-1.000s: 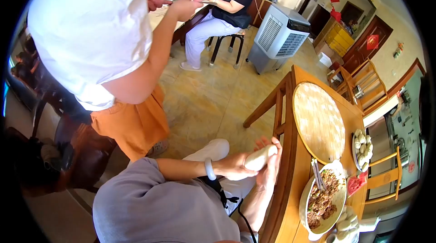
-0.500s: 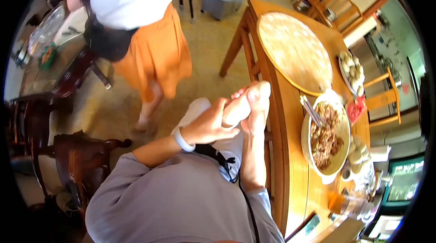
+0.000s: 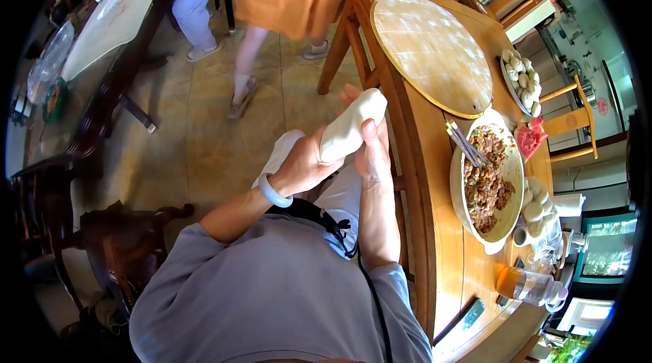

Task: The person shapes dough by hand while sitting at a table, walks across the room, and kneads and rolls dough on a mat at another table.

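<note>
1. Dough [image 3: 352, 126]: one elongated, pale, smooth piece, held off the counter [image 3: 445, 271] in front of our body, between our two hands. It slants, its lower end toward our left hand [image 3: 305, 165] and its upper end beside the fingers of our right hand [image 3: 375, 149].
2. Left hand: closed around the lower end of the dough, which lies against the palm side. We wear a pale bangle [image 3: 275, 191] on this wrist.
3. Right hand: closed on the dough from the other side, thumb resting on its near face. Some fingertips show past the dough's far edge; we cannot tell which hand they belong to.
4. Counter: wooden, to the right of both hands and apart from them.
5. Round board [image 3: 435, 50]: flour-dusted, at the counter's far part, beyond our hands and to their right.
6. Oval bowl [image 3: 459, 203]: pale, holding a chopped filling [image 3: 483, 193], just nearer to us than the board. Chopsticks [image 3: 466, 143] lean in it.
7. Plate [image 3: 509, 83]: loaded with pale, shaped dough pieces [image 3: 526, 81], beside the board.
8. Red item [image 3: 530, 137]: crumpled, between plate and bowl.
9. More pale rounded pieces [image 3: 536, 208], beside the bowl's right side.
10. Bottle [image 3: 530, 286]: on its side, amber contents, near a phone [image 3: 468, 315] on the counter.
</note>
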The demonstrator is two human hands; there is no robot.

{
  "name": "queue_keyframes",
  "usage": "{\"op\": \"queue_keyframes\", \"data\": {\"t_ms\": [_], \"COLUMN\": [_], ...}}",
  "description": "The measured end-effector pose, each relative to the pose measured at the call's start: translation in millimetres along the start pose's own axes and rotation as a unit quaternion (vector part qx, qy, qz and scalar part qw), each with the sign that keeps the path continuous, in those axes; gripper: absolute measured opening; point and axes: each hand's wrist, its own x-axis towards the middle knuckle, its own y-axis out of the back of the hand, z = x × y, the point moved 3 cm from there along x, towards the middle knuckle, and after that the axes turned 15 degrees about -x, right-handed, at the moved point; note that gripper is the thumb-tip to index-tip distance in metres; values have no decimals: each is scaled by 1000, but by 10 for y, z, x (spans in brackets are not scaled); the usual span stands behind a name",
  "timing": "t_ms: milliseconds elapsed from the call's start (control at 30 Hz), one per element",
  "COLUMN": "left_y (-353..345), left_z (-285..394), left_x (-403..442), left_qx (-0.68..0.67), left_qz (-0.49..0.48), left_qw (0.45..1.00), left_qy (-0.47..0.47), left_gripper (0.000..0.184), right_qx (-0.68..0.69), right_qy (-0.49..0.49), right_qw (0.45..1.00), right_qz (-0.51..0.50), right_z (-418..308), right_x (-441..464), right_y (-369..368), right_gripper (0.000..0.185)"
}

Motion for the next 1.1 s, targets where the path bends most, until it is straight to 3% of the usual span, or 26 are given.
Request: {"op": "queue_keyframes", "data": {"t_ms": [67, 100, 200, 233, 333, 367, 400, 467, 533, 600, 633, 667, 733, 800, 900, 967, 1000, 1033, 1100], "left_y": [42, 48, -22, -23, 15, 65, 149, 240, 240, 194, 160, 129, 86, -6, -124, -152, -135, -84, 25], "left_z": [-27, -7, -73, 16, -35, -12, 39, -54, -1, 116, 169, 227, 335, 284, 181, 44, 66, 83, 237], "left_x": [14, 6, -31, -72, -195, -202, -168, -119, -11, 80, 107, 104, 73, -15, -145, -155, -131, -95, -32], "left_qx": [84, 158, 262, 257, 126, 42, -12, -196, -236, -240, -329, -309, -267, -222, -245, -268, -273, -279, -279], "left_qz": [72, 72, 5, -9, -111, -153, -183, -140, -104, -105, -68, -51, -22, -54, 91, 166, 152, 137, 118], "left_qw": [993, 984, 963, 966, 985, 987, 977, 964, 963, 964, 942, 950, 962, 973, 964, 948, 949, 949, 952], "left_qy": [-28, 33, 68, 16, 35, 35, 105, 116, 75, 47, 5, -14, -48, -26, -45, -52, -50, -48, -43], "left_gripper": [36, 41, 53, 43, 68, 89, 98, 104, 113, 117, 118, 117, 115, 102, 87, 83, 82, 82, 80], "right_qx": [-13, -19, -1, 8, 16, -3, 0, 38, -22, -128, -118, -123, -120, -295, -464, -523, -539, -517, -244], "right_qy": [-47, -71, -100, -105, -82, -68, -66, -37, -52, -7, 10, -15, 53, 180, 289, 261, 249, 224, 48], "right_qw": [999, 997, 993, 989, 994, 995, 996, 999, 995, 990, 991, 990, 990, 938, 834, 807, 801, 826, 967], "right_qz": [-9, -17, 68, 103, 71, 77, 66, 9, -86, -53, -61, -61, -52, -22, 75, 91, 79, 25, -65], "right_z": [63, 78, 111, 124, 142, 147, 144, 94, 78, 60, 12, -43, -131, -252, -405, -441, -428, -429, -151], "right_x": [-32, -71, -68, -67, -78, -70, -58, -69, -119, -193, -202, -233, -148, -6, 86, 84, 86, 93, 98], "right_y": [-29, -82, -144, -159, -96, -70, -55, -65, -123, -263, -340, -348, -417, -402, -443, -498, -490, -457, -368], "right_gripper": [73, 71, 43, 37, 40, 40, 39, 32, 50, 64, 70, 72, 76, 78, 89, 86, 86, 88, 89]}}
